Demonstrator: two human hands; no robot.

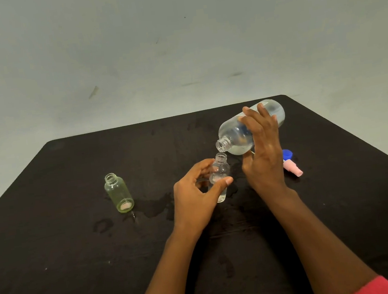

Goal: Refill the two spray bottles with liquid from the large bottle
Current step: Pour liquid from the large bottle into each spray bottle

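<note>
My right hand (262, 148) grips the large clear bottle (235, 134), tilted almost flat with its open mouth pointing down-left. Just under that mouth stands a small clear spray bottle (220, 170), uncapped and upright on the black table (66, 248). My left hand (197, 195) holds this small bottle, thumb in front and fingers behind. A little clear liquid shows in the large bottle's lower side. A second small bottle (118, 192), green-tinted and open, stands apart to the left.
A pink spray head (293, 167) and a blue cap (287, 153) lie on the table to the right of my right hand. Wet patches (156, 207) darken the table between the two small bottles. A pale wall rises behind the far table edge.
</note>
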